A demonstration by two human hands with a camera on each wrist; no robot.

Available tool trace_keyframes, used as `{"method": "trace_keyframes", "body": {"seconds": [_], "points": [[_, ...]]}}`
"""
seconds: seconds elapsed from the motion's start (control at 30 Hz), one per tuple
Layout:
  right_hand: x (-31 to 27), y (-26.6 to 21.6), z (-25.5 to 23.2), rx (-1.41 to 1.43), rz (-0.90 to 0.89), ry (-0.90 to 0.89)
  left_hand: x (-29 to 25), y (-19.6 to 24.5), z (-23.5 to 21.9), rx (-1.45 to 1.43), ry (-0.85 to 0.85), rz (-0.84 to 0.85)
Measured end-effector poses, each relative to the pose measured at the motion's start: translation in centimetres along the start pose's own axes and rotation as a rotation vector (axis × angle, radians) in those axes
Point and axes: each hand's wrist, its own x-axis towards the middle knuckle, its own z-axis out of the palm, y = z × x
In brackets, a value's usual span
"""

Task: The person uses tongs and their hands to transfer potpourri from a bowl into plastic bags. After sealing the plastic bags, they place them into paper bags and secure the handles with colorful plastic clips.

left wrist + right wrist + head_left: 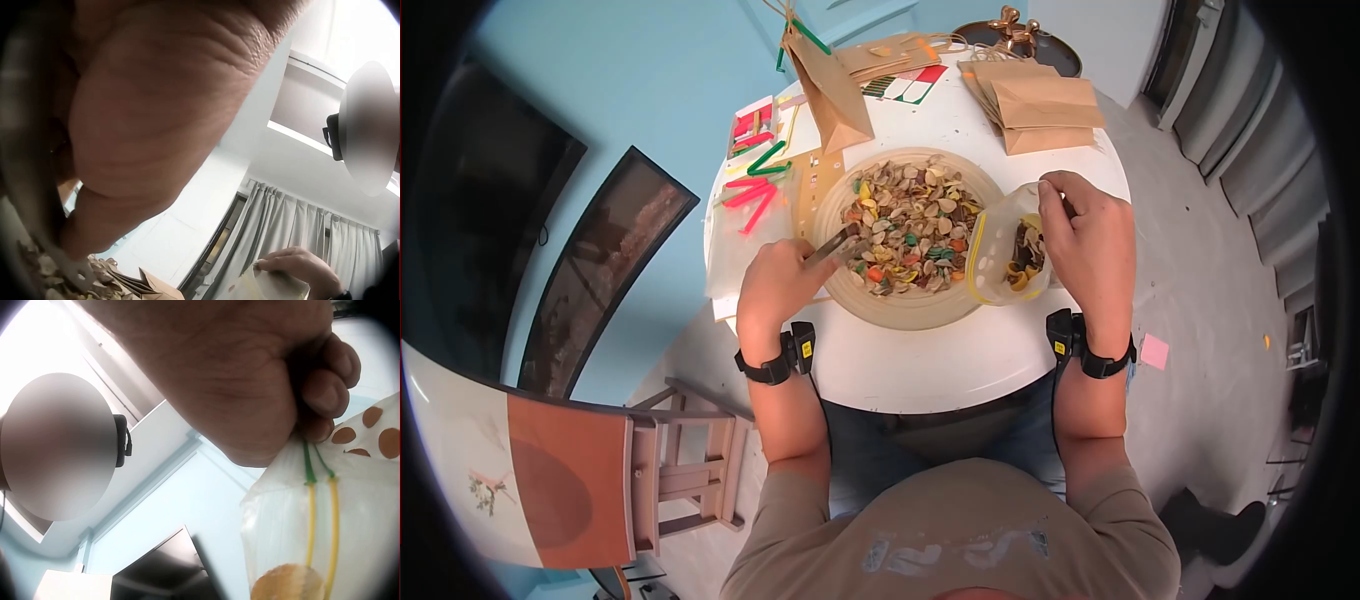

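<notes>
Pinching the upper edge of a translucent pouch [991, 250] between curled fingers, the right hand [1090, 235] holds it over the right part of the round tray [900, 316] in the head view. The pouch has a yellow strip along its edge and pale round spots on its side; dark brown and yellow pieces lie within it. Thin dried pieces [915, 215] cover most of the tray, mainly tan and beige, with some orange, yellow and green among them, while the tray's beige rim shows around them. The left hand [780, 285] grips a slim metal tool [832, 243], its tip over the left side of the heap. Beyond the tray, a brown paper bag [830, 95] stands upright on the white table [930, 380], and flat paper bags [1050, 110] lie stacked to the right; their insides cannot be seen. A dark round dish [1055, 55] at the far edge bears shiny copper-coloured figures [1012, 32].

Seen from the left wrist, the metal tool runs down beside the palm, close above dried pieces; the fingertips are mostly hidden. Farther off, the right hand holds the pouch.

From the right wrist, the fingers are bent tight at the pouch's top, beside brown round spots. Two narrow strips, green then yellow, run down it. Whether the tan round shape low down is print or contents cannot be told.
</notes>
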Motion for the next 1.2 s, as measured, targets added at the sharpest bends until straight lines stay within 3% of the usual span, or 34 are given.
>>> {"method": "trace_keyframes", "body": {"seconds": [0.53, 1.2], "points": [[-0.1, 0.6, -0.5, 0.013, -0.014, 0.013, -0.1, 1.1, 1.4, 0.175, 0.086, 0.070], [0.1, 0.8, -1.0, 0.028, -0.025, -0.005, -1.0, 2.9, 0.0, 0.128, 0.217, 0.239]]}}
